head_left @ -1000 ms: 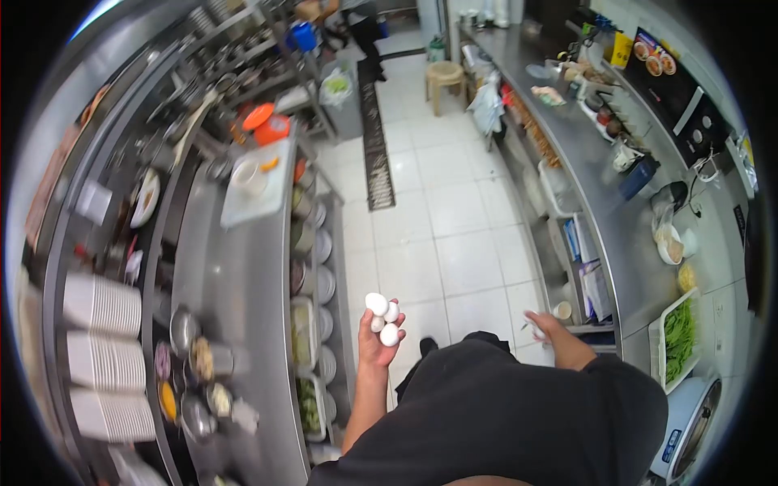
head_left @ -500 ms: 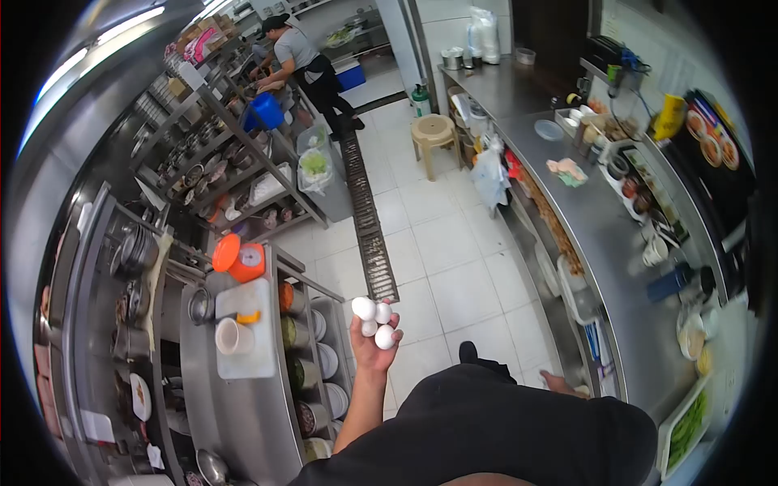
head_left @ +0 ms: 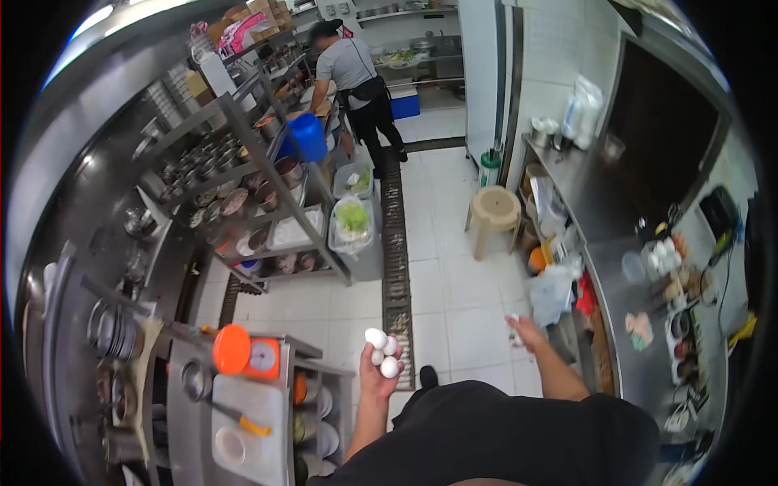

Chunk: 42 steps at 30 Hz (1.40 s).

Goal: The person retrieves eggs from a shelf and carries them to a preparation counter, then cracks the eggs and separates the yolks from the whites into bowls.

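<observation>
Several white eggs point(head_left: 389, 368) rest in my left hand point(head_left: 375, 381), which is raised over the floor in front of my dark clothing, its fingers curled round them. My right hand point(head_left: 527, 332) is held out over the tiles at the right, fingers apart and nothing in it, near a plastic bag point(head_left: 554, 293) that hangs by the right counter. Left of my left hand, a white cutting board point(head_left: 271, 397) on a steel counter bears a knife with a yellow handle point(head_left: 255, 426) and a round, pale container point(head_left: 230, 445). An orange scale point(head_left: 263, 357) stands behind the board.
A floor drain point(head_left: 395, 243) runs ahead. Grey bins point(head_left: 356, 257) and a steel rack stand left of it, a beige stool point(head_left: 495, 209) to its right. Farther off, a person point(head_left: 352, 73) bends over a counter. The right counter point(head_left: 596, 211) holds trays and containers.
The view has moved forward along the aisle and swung round, so the stool, bins and person look nearer. My right hand shows more fully than half a second ago. The eggs remain in my left hand.
</observation>
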Each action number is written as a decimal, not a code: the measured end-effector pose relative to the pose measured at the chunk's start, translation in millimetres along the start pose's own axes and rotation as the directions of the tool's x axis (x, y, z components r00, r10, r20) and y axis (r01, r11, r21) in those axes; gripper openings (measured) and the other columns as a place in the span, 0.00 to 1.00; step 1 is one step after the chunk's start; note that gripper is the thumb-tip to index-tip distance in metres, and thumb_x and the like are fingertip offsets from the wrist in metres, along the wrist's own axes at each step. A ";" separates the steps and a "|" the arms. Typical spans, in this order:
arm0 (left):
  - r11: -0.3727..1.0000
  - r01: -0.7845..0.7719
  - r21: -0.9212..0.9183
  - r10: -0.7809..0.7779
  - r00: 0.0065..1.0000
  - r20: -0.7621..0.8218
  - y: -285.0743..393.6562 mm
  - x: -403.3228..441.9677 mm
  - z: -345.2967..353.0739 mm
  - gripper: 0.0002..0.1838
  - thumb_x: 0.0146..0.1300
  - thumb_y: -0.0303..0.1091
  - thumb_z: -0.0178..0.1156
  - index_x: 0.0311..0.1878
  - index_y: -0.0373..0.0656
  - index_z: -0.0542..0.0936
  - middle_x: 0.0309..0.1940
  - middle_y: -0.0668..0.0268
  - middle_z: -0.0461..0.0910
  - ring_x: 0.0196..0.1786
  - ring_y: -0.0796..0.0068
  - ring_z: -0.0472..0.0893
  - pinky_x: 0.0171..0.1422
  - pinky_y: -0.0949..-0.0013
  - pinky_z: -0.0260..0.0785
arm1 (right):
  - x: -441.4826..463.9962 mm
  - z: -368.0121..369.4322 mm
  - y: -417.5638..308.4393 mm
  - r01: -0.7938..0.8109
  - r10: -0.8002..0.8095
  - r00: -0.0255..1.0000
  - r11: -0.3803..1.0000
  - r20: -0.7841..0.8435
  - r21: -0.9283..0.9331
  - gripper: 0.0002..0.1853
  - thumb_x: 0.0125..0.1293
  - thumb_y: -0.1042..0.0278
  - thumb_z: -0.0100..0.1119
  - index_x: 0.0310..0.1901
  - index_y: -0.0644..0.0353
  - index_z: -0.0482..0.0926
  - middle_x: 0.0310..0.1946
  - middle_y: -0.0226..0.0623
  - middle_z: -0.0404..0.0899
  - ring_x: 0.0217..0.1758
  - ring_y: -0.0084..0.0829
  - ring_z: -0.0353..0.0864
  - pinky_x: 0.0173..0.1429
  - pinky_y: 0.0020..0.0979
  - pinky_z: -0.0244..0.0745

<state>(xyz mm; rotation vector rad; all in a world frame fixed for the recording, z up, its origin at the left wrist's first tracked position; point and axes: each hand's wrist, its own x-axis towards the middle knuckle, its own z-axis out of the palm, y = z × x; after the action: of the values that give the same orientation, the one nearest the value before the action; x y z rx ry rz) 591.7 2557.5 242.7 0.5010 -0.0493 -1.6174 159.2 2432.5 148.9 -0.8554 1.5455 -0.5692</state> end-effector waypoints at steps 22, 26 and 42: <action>0.995 -0.035 0.092 0.048 0.989 -0.140 193.4 703.5 176.5 0.26 0.69 0.57 0.60 0.61 0.51 0.76 0.54 0.65 0.82 0.47 0.63 0.84 0.33 0.62 0.77 | 632.8 -43.5 -265.9 -0.087 -0.022 0.983 0.818 -0.182 -0.569 0.41 0.63 0.30 0.62 0.55 0.69 0.81 0.48 0.48 0.82 0.49 0.40 0.79 0.53 0.41 0.70; 0.991 -0.102 0.090 0.119 0.972 -0.205 240.7 813.9 198.0 0.27 0.69 0.56 0.61 0.63 0.50 0.75 0.56 0.64 0.82 0.47 0.63 0.85 0.33 0.63 0.79 | 723.5 34.3 -588.7 0.112 -0.117 0.992 0.987 -0.043 -0.113 0.25 0.67 0.43 0.67 0.47 0.61 0.83 0.35 0.33 0.80 0.35 0.25 0.79 0.31 0.32 0.76; 0.969 0.026 0.245 -0.021 1.000 -0.021 386.9 1365.1 290.3 0.26 0.70 0.54 0.62 0.61 0.49 0.74 0.55 0.63 0.81 0.47 0.62 0.84 0.33 0.62 0.78 | 898.5 -76.3 -536.4 -0.147 0.239 0.971 0.561 -0.011 -0.815 0.26 0.70 0.43 0.58 0.63 0.49 0.79 0.45 0.53 0.84 0.54 0.51 0.84 0.60 0.44 0.76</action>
<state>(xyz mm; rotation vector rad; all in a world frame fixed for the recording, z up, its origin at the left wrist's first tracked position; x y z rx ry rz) 820.6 1127.5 236.4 0.7093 -0.2326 -1.6386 182.2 1391.7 18.6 -1.3476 1.7784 0.4290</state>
